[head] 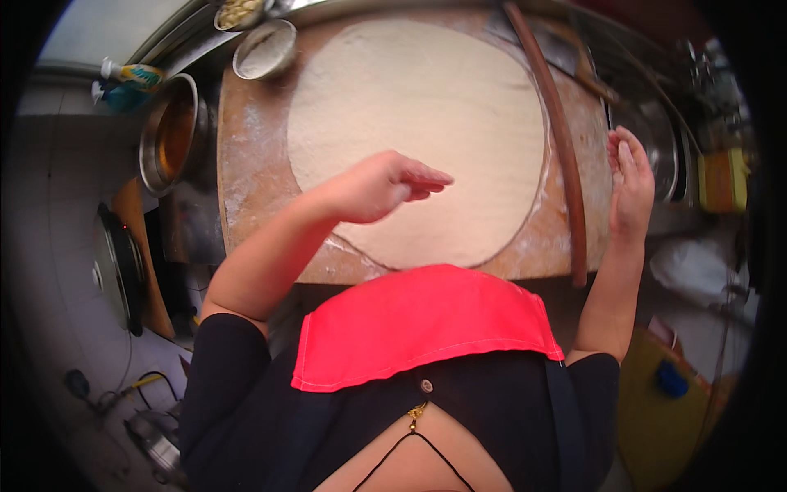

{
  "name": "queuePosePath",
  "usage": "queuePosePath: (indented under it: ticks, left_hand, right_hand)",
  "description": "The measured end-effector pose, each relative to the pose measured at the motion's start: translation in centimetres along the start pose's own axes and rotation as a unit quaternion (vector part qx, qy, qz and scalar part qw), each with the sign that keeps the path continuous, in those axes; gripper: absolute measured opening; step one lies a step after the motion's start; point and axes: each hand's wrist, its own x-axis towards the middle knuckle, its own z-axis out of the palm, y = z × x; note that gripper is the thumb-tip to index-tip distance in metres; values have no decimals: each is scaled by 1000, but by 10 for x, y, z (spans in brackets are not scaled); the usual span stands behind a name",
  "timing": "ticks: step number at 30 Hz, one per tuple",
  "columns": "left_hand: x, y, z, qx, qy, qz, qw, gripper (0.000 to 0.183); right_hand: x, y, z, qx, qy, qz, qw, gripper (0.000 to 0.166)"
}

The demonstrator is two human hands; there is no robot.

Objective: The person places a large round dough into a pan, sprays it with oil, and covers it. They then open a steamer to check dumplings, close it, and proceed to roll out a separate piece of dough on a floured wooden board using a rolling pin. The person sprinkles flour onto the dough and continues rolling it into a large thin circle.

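A broad, thin sheet of rolled dough [424, 123] covers most of a floured wooden board [252, 166]. My left hand [393, 187] hovers over the lower part of the sheet, palm down, with fingers stretched out and nothing seen in them. To the right of the board is my right hand [631, 181], raised with its fingers loosely curved and no object visible in it. Between that hand and the dough, a long wooden rolling pin [556, 123] lies along the sheet's right side. Its near end reaches past the board's front edge.
A metal bowl of white powder [264, 52] stands at the board's far left corner. Left of the board is a large steel bowl [166, 135] with brownish contents. A wide-bladed tool with a wooden handle [596, 86] lies at the far right. A red apron [430, 326] meets the front edge.
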Motion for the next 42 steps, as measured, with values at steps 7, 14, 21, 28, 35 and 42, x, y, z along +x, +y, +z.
queuePosePath:
  ticks: [7, 14, 21, 28, 35, 42]
  left_hand:
    - [-25, -27, 28, 87, -20, 71, 994, 64]
    - [46, -63, 127, 535, 91, 161, 825, 68]
    - [-31, -91, 65, 644, 97, -22, 758, 75]
    - [2, -86, 119, 588, 37, 93, 803, 76]
    - [0, -85, 66, 632, 126, 43, 763, 79]
    - [61, -59, 120, 594, -84, 249, 761, 75]
  right_hand:
    - [-55, 15, -5, 22, 7, 11, 1000, 24]
    - [-89, 22, -2, 29, 13, 26, 999, 24]
    - [-109, 37, -31, -11, 49, -5, 999, 24]
    - [-109, 45, -33, 5, 49, 13, 999, 28]
    - [-113, 39, -40, -22, 75, 2, 997, 26]
    - [-118, 48, -42, -23, 103, 18, 994, 25]
